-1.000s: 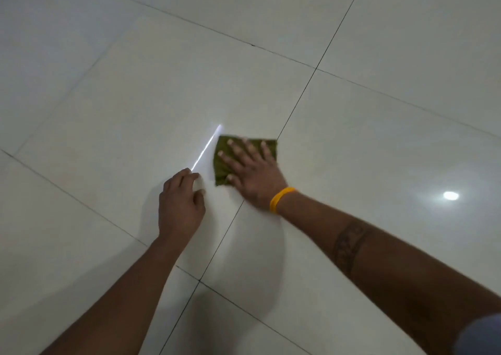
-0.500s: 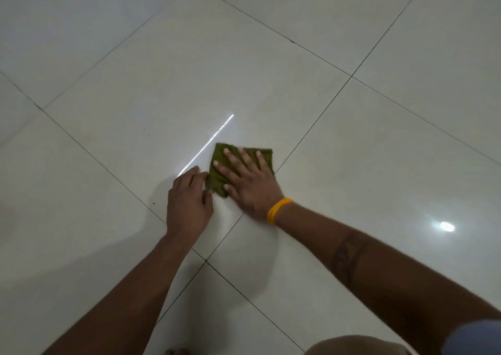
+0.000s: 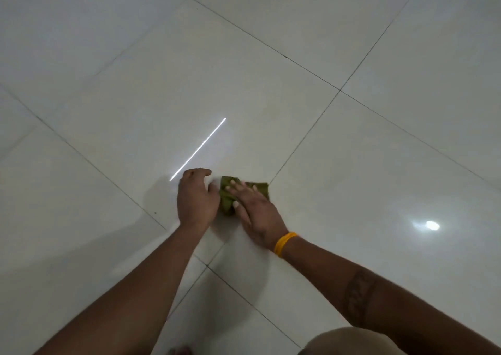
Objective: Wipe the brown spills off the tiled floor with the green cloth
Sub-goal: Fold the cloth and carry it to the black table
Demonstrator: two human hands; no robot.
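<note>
The green cloth (image 3: pixel 227 195) lies bunched on the glossy white tiled floor (image 3: pixel 352 165), close to a grout line. My right hand (image 3: pixel 256 209), with a yellow wristband, presses flat on the cloth with straight fingers and covers its middle. My left hand (image 3: pixel 195 196) rests on the tile just left of the cloth, fingers bent down at the tips, its thumb side against the cloth's edge. I see no brown spill, only a tiny dark speck (image 3: pixel 155 213) left of my left hand.
A bright streak of reflected light (image 3: pixel 198 148) runs across the tile beyond my left hand, and a round reflection (image 3: pixel 432 225) shines at right. My knee (image 3: pixel 352 341) and a toe (image 3: pixel 180 350) show at the bottom edge. Open floor lies all around.
My right hand has dragged the cloth toward me, and the cloth has bunched up. My left hand now sits against its left edge. The view has shifted.
</note>
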